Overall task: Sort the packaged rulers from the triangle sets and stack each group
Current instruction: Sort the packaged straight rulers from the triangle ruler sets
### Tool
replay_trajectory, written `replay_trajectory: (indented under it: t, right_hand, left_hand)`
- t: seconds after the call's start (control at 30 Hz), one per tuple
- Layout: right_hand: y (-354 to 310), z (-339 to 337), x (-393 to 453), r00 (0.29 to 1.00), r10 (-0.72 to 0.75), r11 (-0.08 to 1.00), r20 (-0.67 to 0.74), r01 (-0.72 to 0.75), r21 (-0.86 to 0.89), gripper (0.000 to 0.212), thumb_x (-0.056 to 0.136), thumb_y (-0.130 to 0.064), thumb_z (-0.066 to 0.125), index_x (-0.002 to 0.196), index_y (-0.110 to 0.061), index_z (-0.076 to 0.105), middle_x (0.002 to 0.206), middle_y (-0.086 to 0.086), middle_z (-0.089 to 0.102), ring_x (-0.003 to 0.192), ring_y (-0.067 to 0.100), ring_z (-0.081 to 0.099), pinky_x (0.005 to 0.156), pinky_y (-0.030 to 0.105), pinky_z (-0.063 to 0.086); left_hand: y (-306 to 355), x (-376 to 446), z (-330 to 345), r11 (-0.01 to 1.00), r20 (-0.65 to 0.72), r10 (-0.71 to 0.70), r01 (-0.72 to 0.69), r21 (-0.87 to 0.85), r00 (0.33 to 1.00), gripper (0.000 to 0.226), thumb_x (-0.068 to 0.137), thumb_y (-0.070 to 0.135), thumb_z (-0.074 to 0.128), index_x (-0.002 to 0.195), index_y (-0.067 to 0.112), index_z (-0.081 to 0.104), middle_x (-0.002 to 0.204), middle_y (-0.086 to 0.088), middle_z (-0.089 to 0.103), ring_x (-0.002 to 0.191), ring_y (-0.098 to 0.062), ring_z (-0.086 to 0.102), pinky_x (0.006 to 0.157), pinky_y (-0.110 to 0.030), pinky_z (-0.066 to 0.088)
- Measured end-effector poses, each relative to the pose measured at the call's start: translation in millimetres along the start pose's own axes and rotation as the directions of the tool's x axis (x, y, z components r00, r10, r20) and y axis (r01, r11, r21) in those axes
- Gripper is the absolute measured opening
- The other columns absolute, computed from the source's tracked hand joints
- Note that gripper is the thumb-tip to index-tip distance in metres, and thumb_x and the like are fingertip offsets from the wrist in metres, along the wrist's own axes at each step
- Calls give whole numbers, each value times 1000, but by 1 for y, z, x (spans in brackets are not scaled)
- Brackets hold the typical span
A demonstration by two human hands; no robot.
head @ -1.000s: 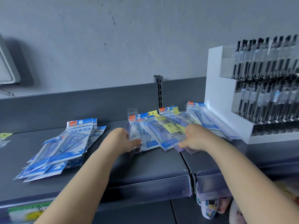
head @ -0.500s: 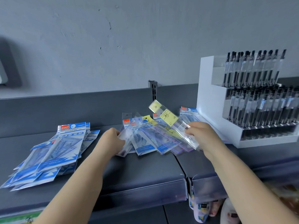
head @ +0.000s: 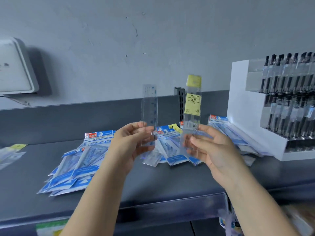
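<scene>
A dark grey shelf (head: 153,181) with a raised back lip runs across the view beneath a scuffed grey wall (head: 119,40), and a white box (head: 15,68) is fixed to the wall at 9 o'clock. At 3 o'clock a white tiered display (head: 245,108) of black pens (head: 289,99) stands on the shelf. The left hand (head: 131,142) pinches the lower end of a clear packaged ruler (head: 149,114), held upright above the shelf just left of centre. The right hand (head: 213,150) grips the bottom of a yellow-labelled packaged ruler (head: 192,108), also upright, near the first but apart from it. A fanned stack of blue triangle sets (head: 76,160) lies on the shelf at 8 o'clock. A mixed spread of packages (head: 172,147) lies behind the hands toward the display's foot. At the far left edge, blurred, another yellow-tabbed pack (head: 12,154) rests on the shelf.
</scene>
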State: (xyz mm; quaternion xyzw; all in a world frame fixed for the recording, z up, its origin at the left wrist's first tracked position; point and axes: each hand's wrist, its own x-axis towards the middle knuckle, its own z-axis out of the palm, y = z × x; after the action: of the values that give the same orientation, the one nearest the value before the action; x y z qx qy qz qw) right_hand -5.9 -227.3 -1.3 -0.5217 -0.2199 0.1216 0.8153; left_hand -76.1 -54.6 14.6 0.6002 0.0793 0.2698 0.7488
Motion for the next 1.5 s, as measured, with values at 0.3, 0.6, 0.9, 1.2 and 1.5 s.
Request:
replay_trajectory:
  t: [0.3,0.6,0.9,1.2,1.5]
  right_hand:
    - [40,112,-39,976,-34,999,217,35,0,31,83,7,59,90,-23,60,75,-1,74,66,9,69,56,20,54]
    - [90,253,-55,936,5,997,352,21,-69,30,83,5,61,93,-23,61,74,-3,73,69,10,69,64,25,56]
    - [142,395,-74,945,31,982,326,32,-188,34,81,5,63,111,-11,60,73,-4,72,65,9,67,68,33,57]
    - [155,479,-65,966,-43,930,255,132,-342,55,81,-9,68,133,-11,47,99,-4,71,81,6,67,77,24,53]
    - [160,467,-59,905,-222,144,363,398,-906,42,93,-35,48,133,-25,42,135,-11,46,124,11,40,94,26,36]
  left_hand:
    - [24,-66,-98,976,-177,208,-191,104,962,23,75,-10,62,89,9,61,69,1,70,60,-10,66,48,-21,53]
    - [71,-101,-252,959,-352,261,-201,199,899,25,71,-5,64,91,10,59,64,4,69,55,-6,64,44,-19,50]
    - [113,-113,-400,950,-389,248,-144,277,887,24,76,-10,64,86,11,62,62,4,69,54,-7,63,49,-16,52]
    - [129,-77,-483,757,-422,339,22,652,841,54,79,8,72,127,12,48,111,0,60,90,-15,62,74,-23,46]
    - [116,-71,-482,270,-177,453,54,961,874,41,89,29,56,129,19,48,131,2,52,119,-23,46,97,-38,36]
